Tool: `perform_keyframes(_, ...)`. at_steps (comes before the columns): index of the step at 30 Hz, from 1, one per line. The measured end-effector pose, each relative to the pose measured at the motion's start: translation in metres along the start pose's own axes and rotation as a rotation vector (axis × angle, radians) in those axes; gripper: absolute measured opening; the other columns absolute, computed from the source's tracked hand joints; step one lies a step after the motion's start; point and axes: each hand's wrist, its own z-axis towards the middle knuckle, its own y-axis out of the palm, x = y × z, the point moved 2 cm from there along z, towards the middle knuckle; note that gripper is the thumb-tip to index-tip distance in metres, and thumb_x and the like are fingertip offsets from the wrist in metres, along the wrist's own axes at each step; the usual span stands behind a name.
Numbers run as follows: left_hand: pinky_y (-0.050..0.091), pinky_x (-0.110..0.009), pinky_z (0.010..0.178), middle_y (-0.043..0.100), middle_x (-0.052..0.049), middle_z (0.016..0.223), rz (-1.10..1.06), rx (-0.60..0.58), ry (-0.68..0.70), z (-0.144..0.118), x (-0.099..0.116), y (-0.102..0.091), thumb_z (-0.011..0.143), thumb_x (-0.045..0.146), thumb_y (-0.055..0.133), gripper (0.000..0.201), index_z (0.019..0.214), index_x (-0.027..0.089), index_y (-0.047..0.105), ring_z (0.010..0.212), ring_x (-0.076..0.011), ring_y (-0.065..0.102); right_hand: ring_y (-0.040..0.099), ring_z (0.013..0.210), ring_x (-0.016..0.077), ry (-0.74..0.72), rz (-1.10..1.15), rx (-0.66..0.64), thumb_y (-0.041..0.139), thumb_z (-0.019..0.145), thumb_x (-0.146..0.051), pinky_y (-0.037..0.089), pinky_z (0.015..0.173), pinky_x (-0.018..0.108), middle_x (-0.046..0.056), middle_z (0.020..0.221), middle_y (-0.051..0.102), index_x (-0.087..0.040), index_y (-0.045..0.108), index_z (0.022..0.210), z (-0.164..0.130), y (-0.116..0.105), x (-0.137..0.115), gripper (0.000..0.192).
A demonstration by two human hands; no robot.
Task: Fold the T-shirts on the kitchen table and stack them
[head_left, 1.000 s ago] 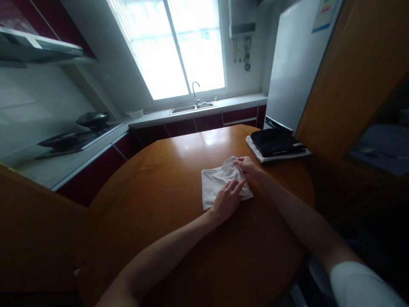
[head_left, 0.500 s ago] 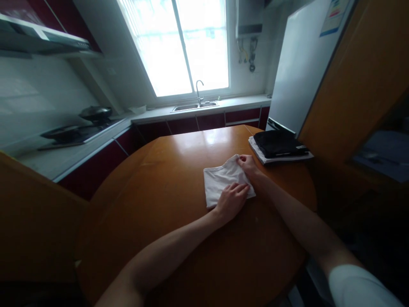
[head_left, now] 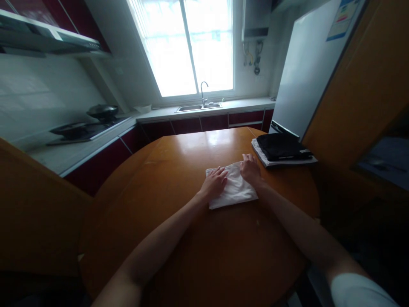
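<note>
While my left hand (head_left: 214, 182) and right hand (head_left: 250, 168) press flat on the folded white cloth (head_left: 234, 191), fingers spread, I'm smoothing it; another fold probably comes next.

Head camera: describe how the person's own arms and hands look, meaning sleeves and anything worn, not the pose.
Both forearms are bare from elbow to wrist. The right arm ends in a short white sleeve at the lower right corner of the picture. No sleeve shows on the left arm. The left hand and right hand are bare: no gloves, and no watch, ring or bracelet can be made out in the dim light.
</note>
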Motion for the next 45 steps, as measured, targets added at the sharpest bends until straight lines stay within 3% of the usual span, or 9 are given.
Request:
perform_keyframes(4,0.018,-0.057,0.122,0.033,-0.014,0.162,0.052,-0.121,-0.112,-0.001,-0.025,0.017,0.104,0.043,0.037,0.054,0.152,0.018,0.042,0.153,-0.0320,0.021,0.031,0.147,0.0281,-0.202,-0.099,-0.219,0.032,0.102,-0.034,0.019,0.121,0.042,0.017,0.156,0.042,-0.010,0.044,0.150,-0.019,0.011,-0.028,0.055)
perform_keyframes(8,0.009,-0.057,0.124,0.025,-0.011,0.166,0.050,-0.172,-0.130,-0.003,-0.030,0.022,0.105,0.050,0.030,0.060,0.156,0.021,0.034,0.155,-0.0310,0.014,0.010,0.155,0.0269,-0.144,-0.172,-0.428,0.026,0.103,-0.048,0.005,0.123,0.052,0.014,0.167,0.020,-0.010,0.026,0.159,-0.020,0.029,-0.017,0.068)
perform_keyframes(15,0.008,-0.061,0.122,0.014,-0.010,0.168,0.018,-0.249,-0.248,-0.001,-0.050,0.016,0.102,0.057,0.027,0.066,0.159,0.023,0.028,0.156,-0.0300,0.008,0.003,0.156,0.0252,-0.066,-0.169,-0.424,0.023,0.103,-0.056,0.002,0.123,0.055,0.014,0.169,0.008,-0.010,0.020,0.161,-0.005,0.036,0.008,0.074)
perform_keyframes(20,0.015,-0.061,0.121,0.021,-0.015,0.166,-0.011,-0.195,-0.379,0.000,-0.062,0.009,0.104,0.049,0.029,0.062,0.157,0.016,0.031,0.155,-0.0319,0.014,0.004,0.156,0.0261,-0.016,-0.146,-0.419,0.023,0.102,-0.057,0.007,0.124,0.052,0.014,0.169,0.007,-0.009,0.019,0.161,-0.002,0.040,0.015,0.076)
perform_keyframes(22,0.024,-0.058,0.119,0.031,-0.018,0.163,-0.025,-0.104,-0.374,-0.002,-0.059,0.000,0.103,0.045,0.035,0.058,0.154,0.016,0.037,0.152,-0.0328,0.025,0.005,0.156,0.0262,-0.022,-0.134,-0.419,0.024,0.102,-0.056,0.009,0.124,0.051,0.015,0.169,0.008,-0.008,0.019,0.161,-0.002,0.041,0.016,0.076)
perform_keyframes(25,0.039,-0.048,0.113,0.054,-0.015,0.142,-0.112,0.022,-0.125,-0.016,-0.042,-0.018,0.100,0.042,0.049,0.050,0.144,0.019,0.052,0.135,-0.0284,0.048,0.005,0.156,0.0271,-0.024,-0.128,-0.421,0.024,0.102,-0.056,0.010,0.124,0.052,0.015,0.168,0.009,-0.007,0.020,0.161,-0.002,0.042,0.015,0.077)
perform_keyframes(30,0.049,-0.038,0.102,0.060,-0.007,0.111,-0.209,-0.119,0.233,-0.066,-0.012,-0.041,0.088,0.040,0.071,0.052,0.138,0.028,0.061,0.108,-0.0224,0.056,0.005,0.156,0.0274,-0.012,-0.108,-0.418,0.026,0.102,-0.055,0.009,0.124,0.052,0.015,0.169,0.009,-0.008,0.019,0.161,-0.002,0.043,0.013,0.076)
perform_keyframes(35,0.053,-0.035,0.096,0.060,-0.008,0.110,-0.204,-0.091,0.197,-0.091,-0.012,-0.040,0.087,0.011,0.053,0.052,0.137,0.025,0.059,0.100,-0.0195,0.059,0.008,0.155,0.0283,-0.016,-0.111,-0.407,0.026,0.102,-0.055,0.011,0.123,0.052,0.016,0.168,0.012,-0.008,0.020,0.161,-0.003,0.040,0.013,0.076)
perform_keyframes(45,0.054,-0.032,0.095,0.050,-0.004,0.123,-0.125,-0.084,0.012,-0.100,0.005,-0.028,0.070,-0.006,0.050,0.087,0.148,0.032,0.043,0.095,-0.0154,0.061,0.007,0.155,0.0278,-0.027,-0.120,-0.402,0.026,0.101,-0.056,0.010,0.123,0.053,0.015,0.168,0.012,-0.009,0.022,0.160,-0.002,0.042,0.014,0.075)
